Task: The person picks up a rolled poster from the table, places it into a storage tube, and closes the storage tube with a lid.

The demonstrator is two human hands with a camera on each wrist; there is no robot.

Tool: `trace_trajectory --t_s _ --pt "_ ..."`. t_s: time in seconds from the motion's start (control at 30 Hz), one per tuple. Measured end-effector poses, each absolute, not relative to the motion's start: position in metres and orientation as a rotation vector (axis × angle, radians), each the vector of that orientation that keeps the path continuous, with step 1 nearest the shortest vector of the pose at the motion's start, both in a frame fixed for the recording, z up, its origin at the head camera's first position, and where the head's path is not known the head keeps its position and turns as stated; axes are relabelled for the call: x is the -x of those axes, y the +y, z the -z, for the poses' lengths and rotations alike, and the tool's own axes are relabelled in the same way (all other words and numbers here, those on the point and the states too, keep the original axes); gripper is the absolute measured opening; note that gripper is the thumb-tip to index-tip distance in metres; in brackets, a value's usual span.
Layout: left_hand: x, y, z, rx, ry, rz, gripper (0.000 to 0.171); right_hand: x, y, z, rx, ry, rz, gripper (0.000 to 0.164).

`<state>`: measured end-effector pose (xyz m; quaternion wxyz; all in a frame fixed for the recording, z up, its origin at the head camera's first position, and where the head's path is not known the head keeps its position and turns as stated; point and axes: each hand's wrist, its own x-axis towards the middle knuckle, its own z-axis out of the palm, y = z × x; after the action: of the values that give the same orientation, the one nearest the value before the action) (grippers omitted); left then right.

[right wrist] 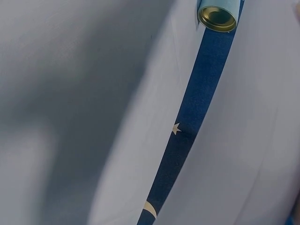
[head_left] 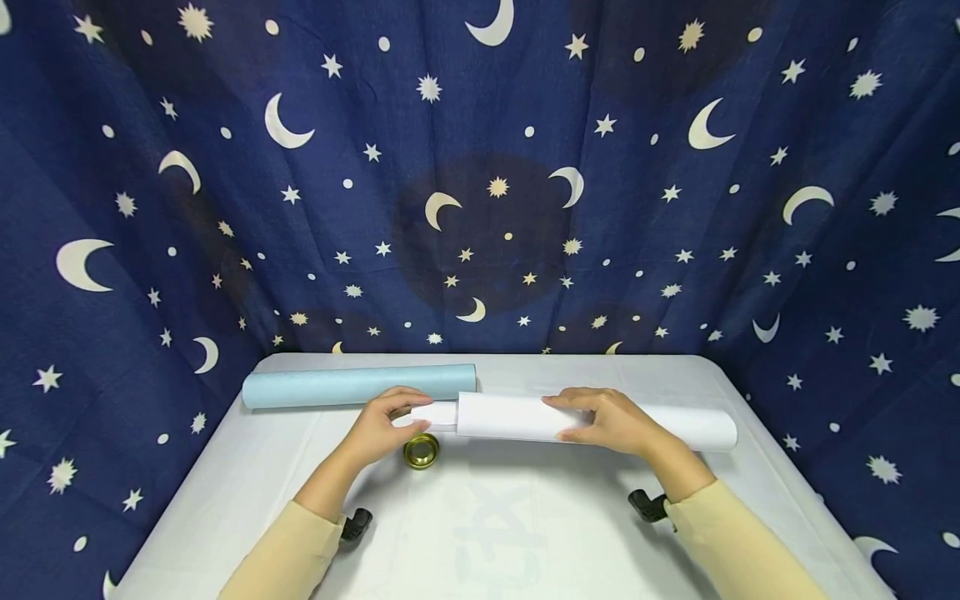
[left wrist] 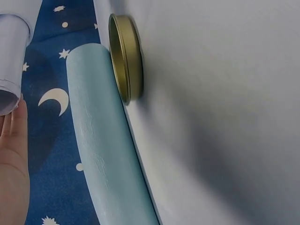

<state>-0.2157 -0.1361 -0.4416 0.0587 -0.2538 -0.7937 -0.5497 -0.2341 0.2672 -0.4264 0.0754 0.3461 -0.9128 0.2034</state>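
Note:
A long white roll (head_left: 498,417), which looks like rolled paper, is held level above the table by both hands. From its left end sticks out a narrower white roll (head_left: 438,414), with a hollow end in the left wrist view. My left hand (head_left: 377,431) pinches that narrower end between thumb and fingers. Around the middle of the wider roll, my right hand (head_left: 617,422) grips with thumb below and fingers above. A round gold lid (head_left: 422,451) rests on the table near my left hand. Behind it lies a light blue tube (head_left: 315,388).
The white table (head_left: 480,508) has rounded far corners. Dark blue cloth (head_left: 480,108) with moons and stars hangs behind and at both sides. Black wrist-camera mounts (head_left: 356,525) show under the wrists. In the right wrist view the white roll (right wrist: 253,122) fills the right side.

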Motion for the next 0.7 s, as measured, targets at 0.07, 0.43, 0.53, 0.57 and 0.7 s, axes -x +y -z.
trace_trajectory --t_s 0.07,0.43,0.53,0.57,0.7 --pt "0.221 -0.134 0.449 0.752 -2.423 1.65 0.031 0.234 0.267 0.427 -1.039 -2.741 -0.615 0.059" --pt "0.238 -0.133 0.471 0.734 -2.401 1.721 0.033 0.235 0.265 0.427 -1.041 -2.753 -0.631 0.059" --pt "0.238 -0.131 0.471 0.74 -2.39 1.722 0.033 0.235 0.265 0.427 -1.043 -2.747 -0.639 0.059" --pt "0.237 -0.13 0.472 0.74 -2.388 1.722 0.034 0.235 0.265 0.428 -1.043 -2.745 -0.638 0.059" --pt "0.236 -0.127 0.473 0.725 -2.389 1.743 0.036 0.236 0.265 0.429 -1.057 -2.738 -0.639 0.059"
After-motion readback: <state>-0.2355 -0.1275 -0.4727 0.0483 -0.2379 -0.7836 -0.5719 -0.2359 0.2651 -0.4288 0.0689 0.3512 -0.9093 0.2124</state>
